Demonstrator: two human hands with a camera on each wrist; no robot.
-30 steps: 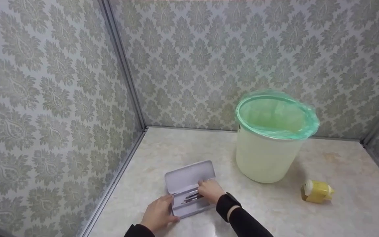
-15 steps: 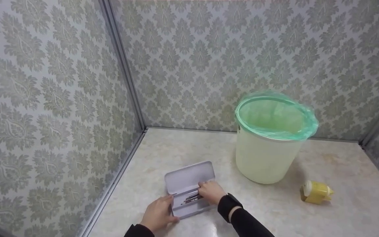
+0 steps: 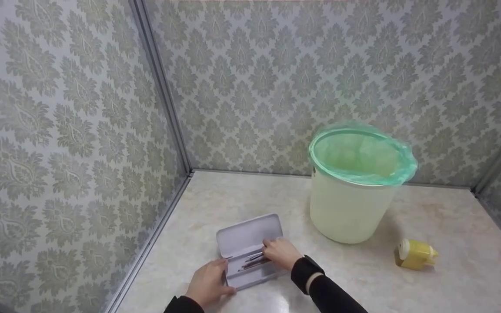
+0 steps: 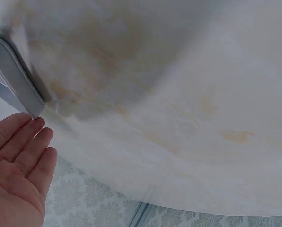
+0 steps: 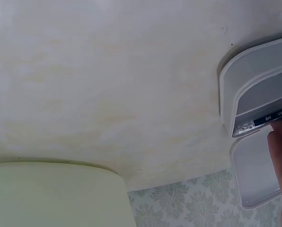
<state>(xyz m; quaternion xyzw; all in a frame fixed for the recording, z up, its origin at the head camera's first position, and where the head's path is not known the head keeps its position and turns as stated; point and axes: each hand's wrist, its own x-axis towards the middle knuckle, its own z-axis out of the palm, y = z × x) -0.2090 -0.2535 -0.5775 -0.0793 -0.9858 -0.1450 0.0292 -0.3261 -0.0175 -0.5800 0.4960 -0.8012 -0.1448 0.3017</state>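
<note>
A grey-lilac pencil case [image 3: 250, 237] lies open on the table, its lid tipped back. Several pencils [image 3: 252, 262] sit inside, pointed ends toward the left. My left hand [image 3: 207, 280] grips the case's left end, thumb at the front corner and fingers at the back. In the left wrist view its fingertips meet the corner of the case [image 4: 20, 80]. My right hand [image 3: 282, 253] reaches into the right end and pinches pencils there; its palm hides their far ends. The right wrist view shows a black HB pencil [image 5: 273, 116] at its fingertips.
Behind and to the right stands a pale waste bin [image 3: 350, 213] lined with a green bag [image 3: 359, 152]. A yellow bottle [image 3: 416, 254] lies farther right on the marbled table [image 3: 181, 243]. Patterned wall panels [image 3: 250, 87] close off the back and left.
The pencils have tilted slightly under my right hand, which has barely shifted. My left hand and the case keep their places. The view has drifted a little.
</note>
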